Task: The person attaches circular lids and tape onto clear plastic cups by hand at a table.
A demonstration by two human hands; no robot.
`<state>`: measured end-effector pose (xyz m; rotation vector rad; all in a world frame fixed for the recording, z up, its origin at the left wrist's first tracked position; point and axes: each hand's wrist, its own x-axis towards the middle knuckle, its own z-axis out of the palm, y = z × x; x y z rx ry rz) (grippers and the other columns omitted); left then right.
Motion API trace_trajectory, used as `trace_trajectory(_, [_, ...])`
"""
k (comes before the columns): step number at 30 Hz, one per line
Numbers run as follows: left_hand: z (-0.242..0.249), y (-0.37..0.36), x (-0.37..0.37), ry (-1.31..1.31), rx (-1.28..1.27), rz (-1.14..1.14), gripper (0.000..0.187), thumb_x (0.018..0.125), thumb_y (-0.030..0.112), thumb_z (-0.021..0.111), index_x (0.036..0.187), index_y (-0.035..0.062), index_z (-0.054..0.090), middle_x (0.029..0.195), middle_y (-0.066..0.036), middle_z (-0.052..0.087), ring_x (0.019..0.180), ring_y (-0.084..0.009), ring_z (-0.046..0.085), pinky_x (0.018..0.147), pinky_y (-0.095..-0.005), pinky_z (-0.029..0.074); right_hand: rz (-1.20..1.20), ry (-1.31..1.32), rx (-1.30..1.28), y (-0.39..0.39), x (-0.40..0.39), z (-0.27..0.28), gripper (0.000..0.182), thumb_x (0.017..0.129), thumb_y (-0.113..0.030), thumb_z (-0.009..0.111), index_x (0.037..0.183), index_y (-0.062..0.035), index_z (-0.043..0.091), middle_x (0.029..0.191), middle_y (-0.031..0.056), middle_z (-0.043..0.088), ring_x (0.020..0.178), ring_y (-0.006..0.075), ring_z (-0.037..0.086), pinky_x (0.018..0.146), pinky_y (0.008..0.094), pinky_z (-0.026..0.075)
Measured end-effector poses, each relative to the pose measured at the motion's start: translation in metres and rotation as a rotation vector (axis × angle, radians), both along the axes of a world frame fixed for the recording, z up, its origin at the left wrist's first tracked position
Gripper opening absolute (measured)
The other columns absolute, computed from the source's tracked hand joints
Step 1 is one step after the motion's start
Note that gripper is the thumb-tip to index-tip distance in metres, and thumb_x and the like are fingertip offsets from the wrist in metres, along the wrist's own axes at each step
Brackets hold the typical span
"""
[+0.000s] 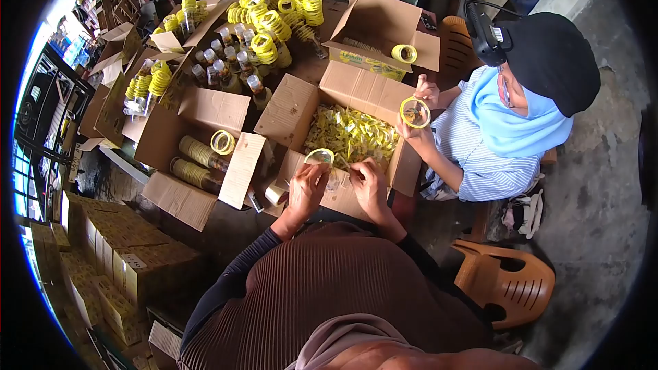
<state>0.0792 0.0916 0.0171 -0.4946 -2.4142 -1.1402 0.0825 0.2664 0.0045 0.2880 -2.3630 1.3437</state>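
My left hand (308, 183) is closed on the lower edge of a clear round piece with a yellow rim (319, 156). Close beside it, my right hand (369, 183) has its fingertips pinched together; whatever they hold is too small to name. Both hands are over the near flap of an open cardboard box (351, 85) filled with small yellow-and-clear strips or packets (349, 130). A bit of clear plastic (334, 182) shows between my hands. By my left wrist lies a roll of tape (275, 195).
At right a co-worker holds a similar yellow-rimmed ring (415, 112). An open box (199, 109) at left holds stacked rings. Behind stand clear tubes (223, 68) and yellow ring bundles (274, 24). An orange chair (510, 284) is behind right; cartons (130, 253) are stacked left.
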Motion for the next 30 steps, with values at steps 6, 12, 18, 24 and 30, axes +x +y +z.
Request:
trace_trajectory(6, [0.005,0.007,0.005,-0.031,-0.079,0.029,0.012,0.083,0.008,0.069,0.094,0.0074,0.066,0.08,-0.011,0.068,0.077,-0.0286,0.066,0.064,-0.0399,0.053,-0.053,0.108,0.12,-0.007,0.01,0.013,0.017,0.076,0.002,0.07,0.09,-0.0051,0.063,0.077,0.0094,0.054,0.07,0.0283,0.06,0.062,0.0395,0.048])
trace_trajectory(12, [0.004,0.011,0.005,0.042,0.032,-0.036,0.011,0.083,0.007,0.068,0.094,0.0053,0.066,0.077,-0.012,0.067,0.073,-0.0301,0.065,0.062,-0.0412,0.052,-0.02,0.074,0.211,-0.006,0.009,0.012,0.016,0.076,-0.001,0.071,0.089,-0.0037,0.062,0.082,0.011,0.053,0.077,0.0293,0.059,0.065,0.0401,0.048])
trace_trajectory(18, [-0.001,0.015,0.015,-0.037,-0.018,-0.133,0.011,0.084,0.002,0.065,0.095,0.0034,0.066,0.078,-0.015,0.066,0.072,-0.0326,0.065,0.063,-0.0421,0.051,-0.057,0.032,0.253,-0.001,-0.008,-0.014,0.009,0.08,-0.002,0.068,0.085,-0.0027,0.06,0.08,0.0117,0.054,0.075,0.0316,0.06,0.063,0.041,0.047])
trace_trajectory(24, [0.005,0.006,0.004,-0.029,-0.002,-0.063,0.008,0.085,0.003,0.065,0.093,0.0041,0.066,0.078,-0.012,0.067,0.077,-0.0312,0.064,0.065,-0.041,0.052,-0.109,0.039,0.011,0.007,-0.002,-0.008,0.012,0.079,0.002,0.068,0.087,-0.0044,0.063,0.078,0.0103,0.057,0.067,0.029,0.061,0.06,0.0372,0.048])
trace_trajectory(30, [0.004,0.009,0.005,-0.053,0.035,-0.113,0.012,0.083,0.0,0.066,0.095,0.0028,0.066,0.079,-0.013,0.067,0.078,-0.0317,0.065,0.067,-0.041,0.053,-0.065,0.096,0.168,0.002,0.005,0.003,0.012,0.079,-0.001,0.07,0.089,-0.0038,0.064,0.078,0.0101,0.055,0.069,0.0297,0.061,0.062,0.0389,0.048])
